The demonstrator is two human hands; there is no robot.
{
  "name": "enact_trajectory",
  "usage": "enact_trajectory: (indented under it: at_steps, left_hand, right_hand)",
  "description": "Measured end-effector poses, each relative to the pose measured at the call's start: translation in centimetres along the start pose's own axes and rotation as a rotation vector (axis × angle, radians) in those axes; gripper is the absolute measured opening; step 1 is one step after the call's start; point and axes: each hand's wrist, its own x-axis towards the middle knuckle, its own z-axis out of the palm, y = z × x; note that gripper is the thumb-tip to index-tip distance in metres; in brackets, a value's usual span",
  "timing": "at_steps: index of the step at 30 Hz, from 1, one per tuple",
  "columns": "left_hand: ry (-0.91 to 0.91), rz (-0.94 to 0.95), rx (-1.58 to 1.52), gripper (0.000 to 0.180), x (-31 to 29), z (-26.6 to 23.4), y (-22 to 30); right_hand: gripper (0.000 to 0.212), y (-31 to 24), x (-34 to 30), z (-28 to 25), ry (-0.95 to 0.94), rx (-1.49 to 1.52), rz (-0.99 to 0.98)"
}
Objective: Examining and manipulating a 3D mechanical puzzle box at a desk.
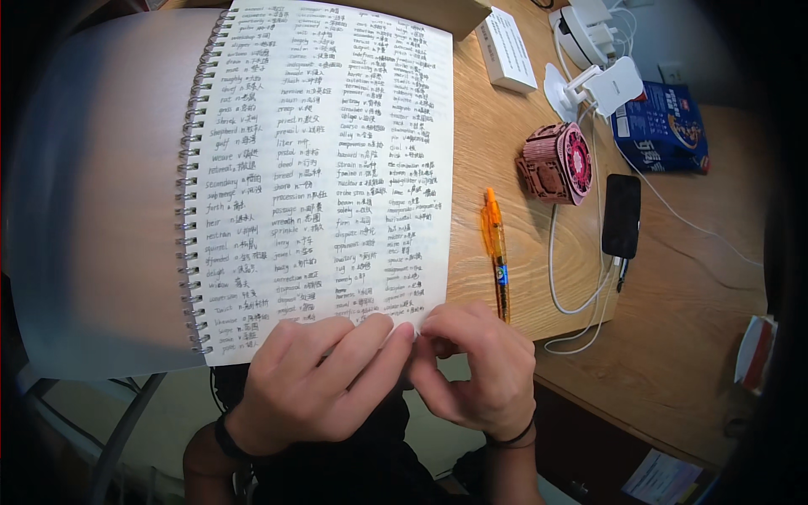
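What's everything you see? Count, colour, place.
notebook: 1, white, centre-left
desk: 1, brown, right
pen: 1, orange, beside notebook
drum-shaped object: 1, pink, right of pen
box: 1, white, upper centre
unclear item: 1, brown, top
stand: 1, white, upper right
round device: 1, white, top right
cables: several, white, right
phone: 1, black, right
bag: 1, blue, upper right
packet: 1, red-white, right edge
paper: 1, pale, lower right
wristbands: 2, dark, wrists
left hand: 1, bare, page's bottom edge
right hand: 1, bare, page's bottom-right corner

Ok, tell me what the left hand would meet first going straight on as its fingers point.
Most likely the right hand, lying just beyond the left hand at the lower edge of the notebook; whether they touch is unclear.
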Motion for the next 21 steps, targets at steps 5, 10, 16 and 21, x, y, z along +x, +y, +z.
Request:
enact_trajectory:
  at_steps: [5,10,16,21]
  left_hand:
    - [0.008,0.006,-0.004,0.033,0.1,0.0,-0.1]
    - [0.006,-0.007,0.005,0.033,0.1,0.3,-0.1]
    - [-0.008,-0.003,0.005,0.034,0.4,0.3,0.0]
    - [-0.021,-0.011,0.007,0.034,0.4,0.3,-0.1]
  right_hand:
    - [0.036,-0.6,-0.2,0.8,0.047,-0.021,0.087]
    - [0.034,-0.4,-0.4,1.5,0.093,-0.038,0.123]
    - [0.031,-0.9,-0.5,1.7,0.163,-0.022,0.183]
    - [0.031,-0.6,-0.9,2.4,0.213,-0.001,0.179]
